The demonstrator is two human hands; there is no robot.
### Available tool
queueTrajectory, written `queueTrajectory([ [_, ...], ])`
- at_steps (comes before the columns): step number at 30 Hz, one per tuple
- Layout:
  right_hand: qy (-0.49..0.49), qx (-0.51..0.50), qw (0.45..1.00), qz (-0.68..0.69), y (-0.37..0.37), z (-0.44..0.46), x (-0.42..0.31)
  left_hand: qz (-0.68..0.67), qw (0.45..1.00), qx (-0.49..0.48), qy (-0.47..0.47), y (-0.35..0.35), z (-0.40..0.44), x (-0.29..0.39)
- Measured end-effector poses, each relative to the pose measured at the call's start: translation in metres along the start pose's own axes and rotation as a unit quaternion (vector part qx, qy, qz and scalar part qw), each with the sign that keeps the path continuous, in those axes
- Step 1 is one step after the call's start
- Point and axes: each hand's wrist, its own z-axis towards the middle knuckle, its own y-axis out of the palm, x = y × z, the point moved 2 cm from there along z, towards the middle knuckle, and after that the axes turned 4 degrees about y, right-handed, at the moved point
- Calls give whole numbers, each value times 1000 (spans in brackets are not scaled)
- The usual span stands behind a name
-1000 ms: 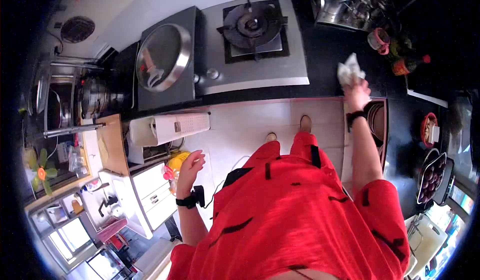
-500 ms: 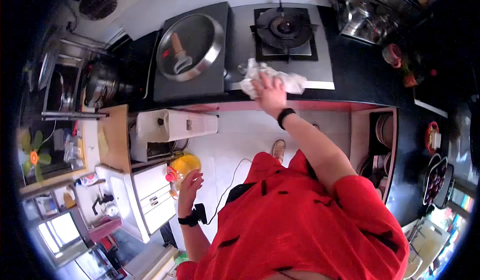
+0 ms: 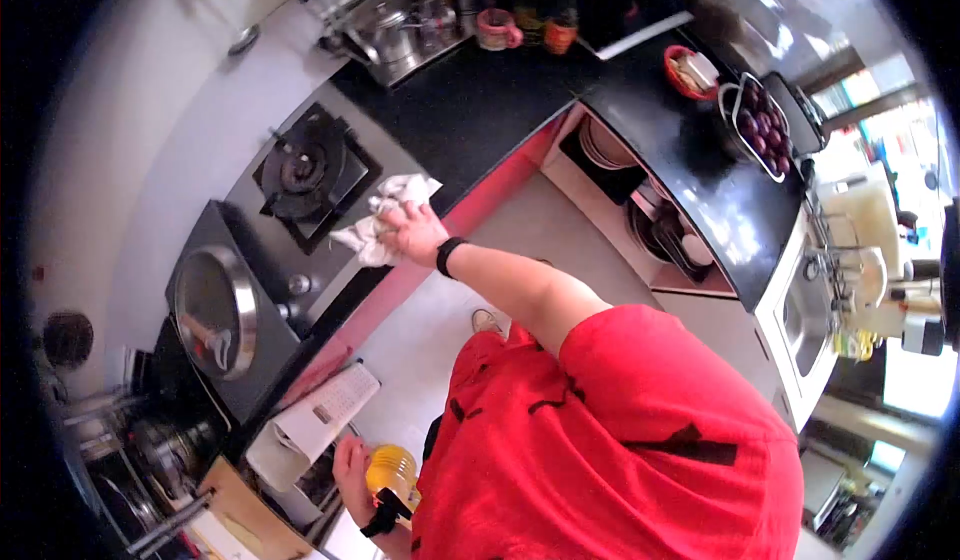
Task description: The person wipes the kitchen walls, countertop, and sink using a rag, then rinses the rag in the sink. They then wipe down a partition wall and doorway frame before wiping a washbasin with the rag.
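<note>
My right hand (image 3: 415, 234) presses a crumpled white cloth (image 3: 388, 222) onto the front edge of the steel gas stove (image 3: 335, 260), at its right corner. The fingers lie over the cloth, and part of it hangs toward the counter edge. Behind it is the black burner (image 3: 303, 168). My left hand (image 3: 350, 457) hangs low at the lower left, beside a yellow oil bottle (image 3: 391, 470), with its fingers loosely curled and seemingly holding nothing. Left of the stove, a round pan with a glass-like lid (image 3: 215, 312) sits on a dark cooktop.
A pink mug (image 3: 497, 30), a red-capped bottle (image 3: 561, 32) and metal pots (image 3: 395, 40) stand at the back. On the right counter (image 3: 690, 180) are a red basket (image 3: 690, 72) and a tray of dark round fruit (image 3: 762, 130). A sink (image 3: 803, 320) lies farther right.
My right hand swept the cloth left from the black counter onto the stove, then toward the stove's right front corner. The view has turned toward the right counter. My left hand stays low.
</note>
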Motion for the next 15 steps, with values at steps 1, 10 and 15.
queueTrajectory([
  [1,33,9,999,-7,-4,-1,23,9,1000,0,-16,4,5,8],
  [10,255,153,952,-76,-123,-77,252,84,994,-68,11,75,39,55],
  [15,419,133,891,-118,-156,-233,355,118,982,-142,49,173,57,103],
])
